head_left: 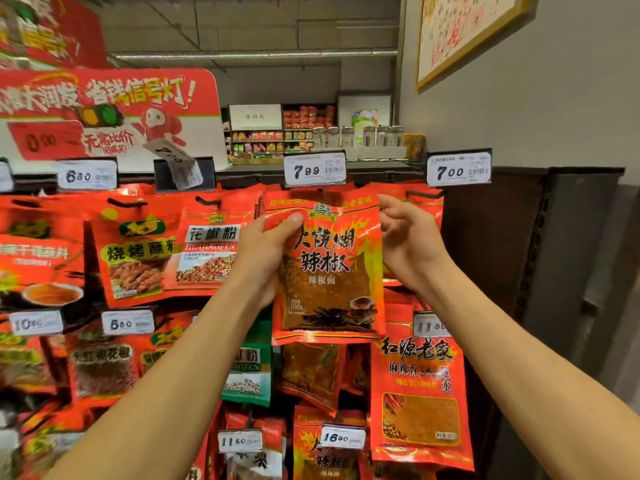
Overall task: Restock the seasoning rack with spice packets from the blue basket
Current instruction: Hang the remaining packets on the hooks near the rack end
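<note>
**Chili packet lifted to top-row hook, under the 7.99 tag**

Rack (pixel 346 169) filled with hanging red packets; to be read left to right.

Far left and centre-left: barbecue-dip packet (pixel 138 251) and pepper-powder packet (pixel 211 251) are hung from black hooks so the fronts face the aisle, with price tags clipped above each column. One loose tag (pixel 180 166) is seen tilted out of its holder.

Left hand (pixel 266 251): raised to the top row, thumb laid over the upper left corner of the chili-powder packet (pixel 329 271), fingers wrapped behind it. The grip is taken high, probably so the hang hole is kept steady and level with the hook.

Packet: held flat, upright, label outward, just below the 7.99 price tag (pixel 314 169), in front of matching packets already hung there. Whether the hole is already threaded on the hook cannot be told; the top edge is overlapped by the packets behind.

Right hand (pixel 408 237): placed at the packet's upper right edge, fingers loosely curled beside it. Pinching or merely touching cannot be told; likely used to guide the top edge onto the hook.

Right of that: a further column under the 7.00 tag (pixel 459 169), with a larger red seasoning packet (pixel 420 396) hung lower down.

Blue basket not in view.
</note>
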`<state>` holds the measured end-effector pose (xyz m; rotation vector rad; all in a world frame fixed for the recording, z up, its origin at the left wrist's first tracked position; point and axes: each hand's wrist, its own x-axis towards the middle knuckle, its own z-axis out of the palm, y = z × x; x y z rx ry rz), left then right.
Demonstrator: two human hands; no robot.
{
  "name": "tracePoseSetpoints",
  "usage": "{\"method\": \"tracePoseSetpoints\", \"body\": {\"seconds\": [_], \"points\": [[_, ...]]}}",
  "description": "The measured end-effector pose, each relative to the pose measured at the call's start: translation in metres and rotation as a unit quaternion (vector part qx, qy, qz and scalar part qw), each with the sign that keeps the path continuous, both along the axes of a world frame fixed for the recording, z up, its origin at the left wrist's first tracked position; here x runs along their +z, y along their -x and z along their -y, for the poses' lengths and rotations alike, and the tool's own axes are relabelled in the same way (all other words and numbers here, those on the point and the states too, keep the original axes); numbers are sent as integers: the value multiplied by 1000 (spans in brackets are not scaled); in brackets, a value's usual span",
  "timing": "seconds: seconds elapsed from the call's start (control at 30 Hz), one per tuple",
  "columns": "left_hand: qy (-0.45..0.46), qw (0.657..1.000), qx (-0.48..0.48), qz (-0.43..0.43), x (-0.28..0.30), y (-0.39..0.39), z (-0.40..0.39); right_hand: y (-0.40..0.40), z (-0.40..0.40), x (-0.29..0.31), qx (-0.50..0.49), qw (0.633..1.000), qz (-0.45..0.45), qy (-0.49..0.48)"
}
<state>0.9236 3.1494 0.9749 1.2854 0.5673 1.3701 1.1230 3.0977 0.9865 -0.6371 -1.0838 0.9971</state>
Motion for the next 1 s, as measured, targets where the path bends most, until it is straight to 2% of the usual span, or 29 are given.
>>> {"method": "tracePoseSetpoints", "body": {"seconds": [0.07, 0.17, 0.3, 0.53, 0.83, 0.93, 1.0], "points": [[5, 1000, 10, 0, 1, 5, -3, 13, -4, 4, -28, 999, 16, 11], [-7, 1000, 7, -15, 4, 4, -6, 29, -16, 4, -141, 985, 93, 18], [6, 999, 33, -35, 12, -2, -15, 34, -32, 13, -223, 968, 111, 12], [20, 989, 113, -91, 11, -12, -41, 33, -50, 11, -307, 935, 170, 45], [21, 974, 182, -135, 7, -37, -82, 4, -119, 3, -346, 911, 197, 113], [31, 958, 234, -165, 14, -53, -110, -7, -154, 6, -340, 908, 206, 134], [25, 944, 262, -201, 15, -66, -133, -14, -174, 8, -373, 887, 231, 145]]}}
